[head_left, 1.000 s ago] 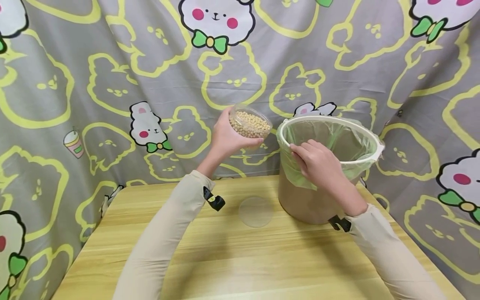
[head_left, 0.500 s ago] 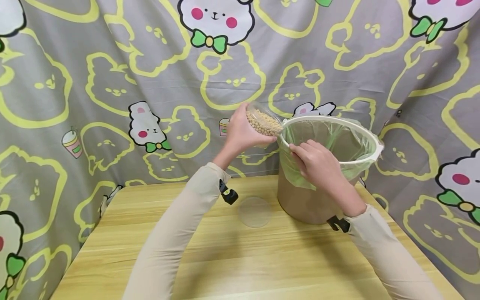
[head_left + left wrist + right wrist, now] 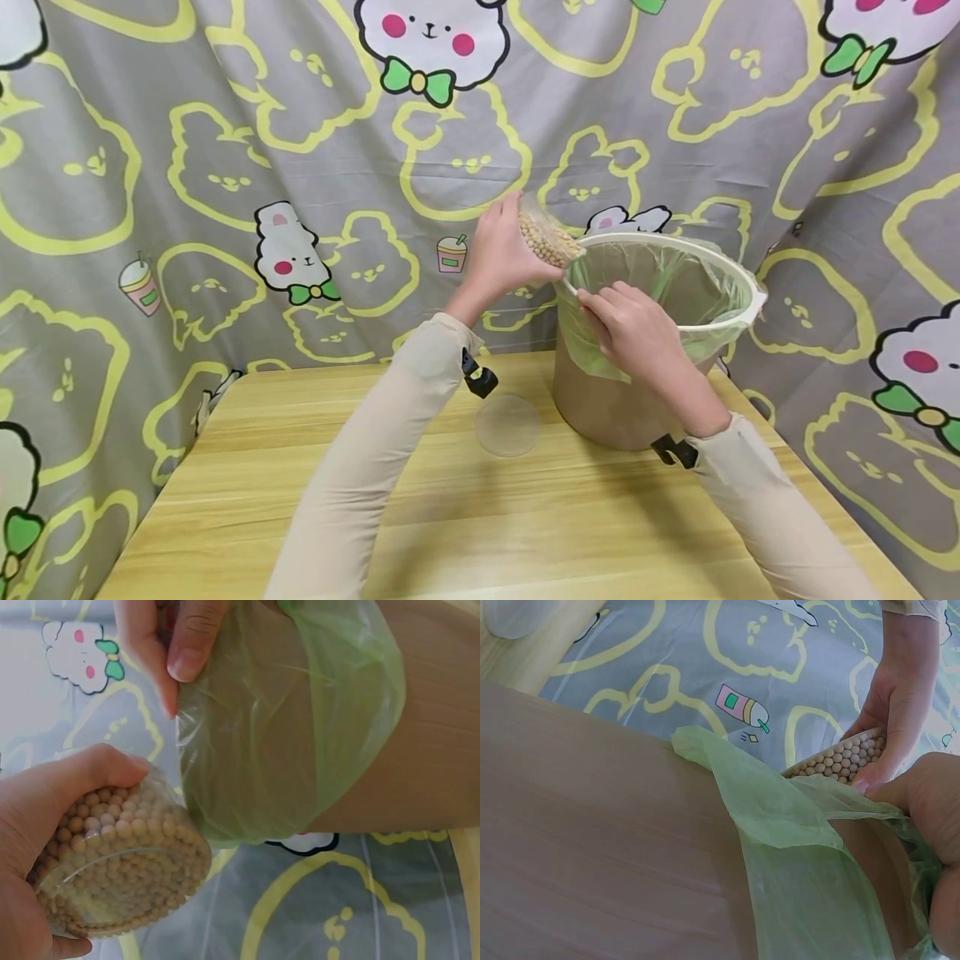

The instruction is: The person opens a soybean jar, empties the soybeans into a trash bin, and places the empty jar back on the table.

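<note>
My left hand (image 3: 504,254) grips a clear round plastic tub (image 3: 546,236) full of pale, round, soybean-like beans (image 3: 124,855). The tub tilts to the right, its mouth at the left side of the bin's white rim (image 3: 720,321). A brown trash bin (image 3: 607,412) stands upright, lined with a thin green bag (image 3: 592,354) folded over the rim. With curled fingers, my right hand (image 3: 637,333) holds the rim and bag at the near left. In the left wrist view the tub's base faces the camera, beans packed against it. The bin's bottom is hidden.
A clear flat disc, like a lid (image 3: 508,427), lies on the wooden table (image 3: 300,467) left of the bin. Behind the table hangs a grey curtain (image 3: 360,167) with cartoon prints. The bin stands near the table's back right edge.
My left hand has carried the tub rightward to the bin's rim and tipped it further over. My right hand has stayed on the rim.
</note>
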A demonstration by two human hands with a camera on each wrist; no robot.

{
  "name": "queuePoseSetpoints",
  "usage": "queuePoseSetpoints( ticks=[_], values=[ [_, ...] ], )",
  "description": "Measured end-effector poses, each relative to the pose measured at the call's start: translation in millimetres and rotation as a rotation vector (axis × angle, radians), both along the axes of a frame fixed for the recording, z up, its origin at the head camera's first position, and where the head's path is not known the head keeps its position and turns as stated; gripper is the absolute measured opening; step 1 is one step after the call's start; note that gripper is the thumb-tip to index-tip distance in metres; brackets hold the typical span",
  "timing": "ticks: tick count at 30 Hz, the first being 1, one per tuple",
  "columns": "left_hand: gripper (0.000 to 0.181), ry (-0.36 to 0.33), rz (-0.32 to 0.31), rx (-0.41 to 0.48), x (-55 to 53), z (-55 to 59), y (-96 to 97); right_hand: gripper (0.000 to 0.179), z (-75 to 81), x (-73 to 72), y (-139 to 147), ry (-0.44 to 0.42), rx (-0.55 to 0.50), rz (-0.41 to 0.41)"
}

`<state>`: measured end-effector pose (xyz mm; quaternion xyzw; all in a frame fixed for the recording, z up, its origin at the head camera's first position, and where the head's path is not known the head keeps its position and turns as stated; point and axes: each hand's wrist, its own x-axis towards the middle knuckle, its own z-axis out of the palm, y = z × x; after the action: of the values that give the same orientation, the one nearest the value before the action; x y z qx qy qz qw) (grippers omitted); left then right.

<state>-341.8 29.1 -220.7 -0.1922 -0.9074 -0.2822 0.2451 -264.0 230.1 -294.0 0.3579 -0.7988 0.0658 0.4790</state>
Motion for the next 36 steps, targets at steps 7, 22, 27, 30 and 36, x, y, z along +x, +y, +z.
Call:
queuePoseSetpoints(
  ticks=[7, 22, 27, 30, 36],
  values=[
    [0.127, -0.019, 0.01, -0.073, 1.8, 7.6, 4.7, 0.019, -0.1, -0.2, -0.3, -0.005, -0.001, -0.003],
    [0.127, -0.04, -0.001, -0.084, 3.5, 10.7, 8.9, 0.02, -0.9, -1.3, 0.2, -0.002, 0.003, -0.005],
    [0.125, -0.01, -0.03, -0.048, 4.8, 9.4, 9.8, 0.019, -1.1, -0.6, 0.8, -0.004, 0.007, -0.011],
    [0.124, 0.018, -0.046, -0.05, 5.9, 8.8, 9.8, 0.018, -1.6, -0.4, 1.3, 0.0, 0.012, -0.011],
    [0.122, 0.042, -0.052, -0.078, 6.0, 8.9, 9.5, 0.018, -1.8, -0.8, 1.3, 0.003, 0.014, -0.01]
  ],
)
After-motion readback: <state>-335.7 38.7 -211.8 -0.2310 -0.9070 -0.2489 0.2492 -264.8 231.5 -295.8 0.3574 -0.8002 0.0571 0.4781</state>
